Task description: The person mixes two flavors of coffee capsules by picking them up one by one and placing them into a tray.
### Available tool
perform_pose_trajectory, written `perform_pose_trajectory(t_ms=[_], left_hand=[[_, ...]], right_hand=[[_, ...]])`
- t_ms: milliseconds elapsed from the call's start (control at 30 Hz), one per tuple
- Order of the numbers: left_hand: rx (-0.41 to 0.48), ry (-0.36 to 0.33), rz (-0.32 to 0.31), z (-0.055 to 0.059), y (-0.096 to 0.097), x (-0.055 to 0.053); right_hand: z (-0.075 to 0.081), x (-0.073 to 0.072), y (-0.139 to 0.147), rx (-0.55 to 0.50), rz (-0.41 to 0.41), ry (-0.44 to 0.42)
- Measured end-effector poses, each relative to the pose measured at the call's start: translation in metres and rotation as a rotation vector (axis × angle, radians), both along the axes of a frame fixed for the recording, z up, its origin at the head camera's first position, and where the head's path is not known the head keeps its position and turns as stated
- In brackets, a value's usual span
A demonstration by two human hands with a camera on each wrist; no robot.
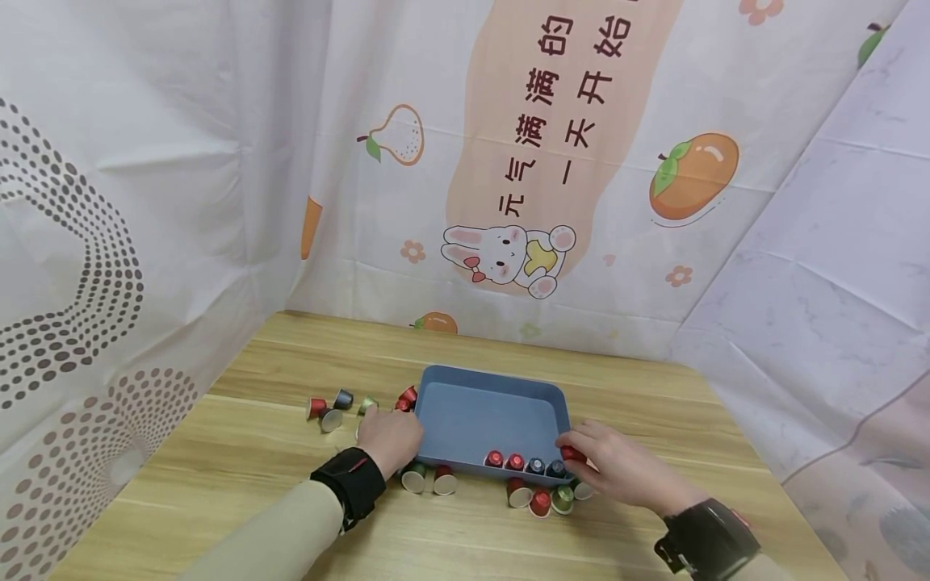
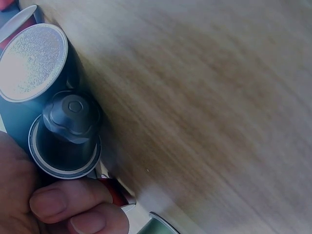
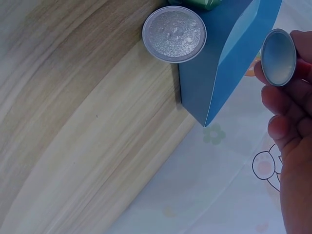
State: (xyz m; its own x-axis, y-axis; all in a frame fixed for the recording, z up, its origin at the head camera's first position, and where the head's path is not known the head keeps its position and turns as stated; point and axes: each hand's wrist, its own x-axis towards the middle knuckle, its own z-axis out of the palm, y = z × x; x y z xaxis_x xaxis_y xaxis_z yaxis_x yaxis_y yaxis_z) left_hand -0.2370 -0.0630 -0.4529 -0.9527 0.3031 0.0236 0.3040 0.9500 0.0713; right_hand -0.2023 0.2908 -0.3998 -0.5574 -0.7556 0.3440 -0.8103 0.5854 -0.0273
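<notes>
Currently the right hand [image 1: 613, 464] pinches a red capsule [image 1: 572, 454] by the right end of the tray [image 1: 483, 411]; left hand [image 1: 392, 440], can't tell.

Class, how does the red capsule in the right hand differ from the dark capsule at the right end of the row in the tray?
Colour: the red capsule is bright; the dark capsule is nearly black.
Support: the right hand grips the red capsule, while the dark capsule rests inside the blue tray.
Shared: both look like small coffee capsules.
</notes>
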Motion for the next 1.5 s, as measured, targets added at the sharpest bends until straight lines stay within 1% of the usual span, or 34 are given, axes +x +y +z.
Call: perform_pose_trajectory(t_ms=[100, 267, 567, 933, 1233, 1500], left_hand=[[-0.019, 0.004, -0.001, 0.0, 0.001, 0.0], [-0.02, 0.005, -0.001, 0.001, 0.001, 0.001], [-0.04, 0.017, -0.007, 0.0, 0.001, -0.001], [-0.042, 0.005, -0.006, 0.002, 0.0, 0.001], [-0.024, 0.012, -0.003, 0.001, 0.0, 0.001], [-0.032, 0.01, -0.005, 0.001, 0.001, 0.001]], right_hand=[[-0.001, -0.002, 0.0, 0.002, -0.003, -0.009], [-0.001, -0.003, -0.002, 0.008, -0.004, -0.02], [-0.001, -0.007, -0.005, 0.014, -0.033, -0.055], [-0.007, -0.012, -0.008, -0.013, -0.007, -0.02], [-0.012, -0.015, -0.009, -0.006, -0.015, -0.02], [-0.018, -0.02, -0.01, 0.011, 0.002, 0.016]])
